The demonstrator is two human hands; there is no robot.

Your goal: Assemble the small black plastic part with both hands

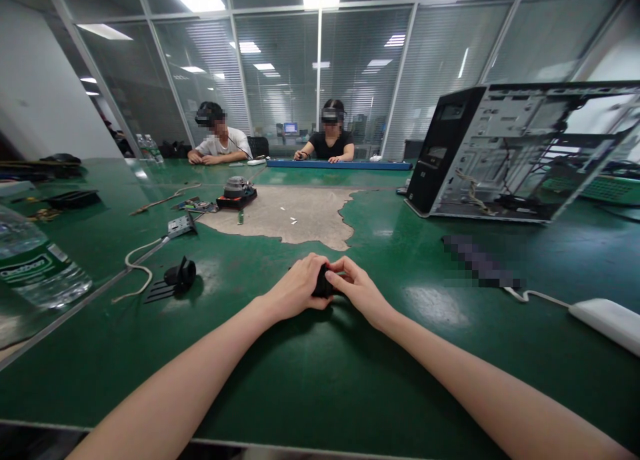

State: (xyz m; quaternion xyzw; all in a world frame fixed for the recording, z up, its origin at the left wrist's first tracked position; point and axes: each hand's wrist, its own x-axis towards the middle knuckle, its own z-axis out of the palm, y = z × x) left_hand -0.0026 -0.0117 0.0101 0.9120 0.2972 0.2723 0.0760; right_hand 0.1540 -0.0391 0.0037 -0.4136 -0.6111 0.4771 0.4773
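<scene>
Just above the green table, both my hands close around one small black part (pixel 323 285), whose exact kind I cannot make out. My left hand (pixel 299 285) wraps it from the left, with the fingers curled over its top and the thumb low at the near side. From the right, my right hand (pixel 357 287) presses it with thumb and fingertips. Most of the part is hidden behind the fingers. To the left on the table lies a black plastic piece (pixel 175 280) with a round ring and several thin prongs.
An opened computer case (pixel 475 160) stands at the right, near a white power bank-like block (pixel 607 320) with a cable. A water bottle (pixel 37 267) is at the left. A metal connector with a cord (pixel 181 225) and a fan-like assembly (pixel 237 191) lie farther back. Two people sit opposite.
</scene>
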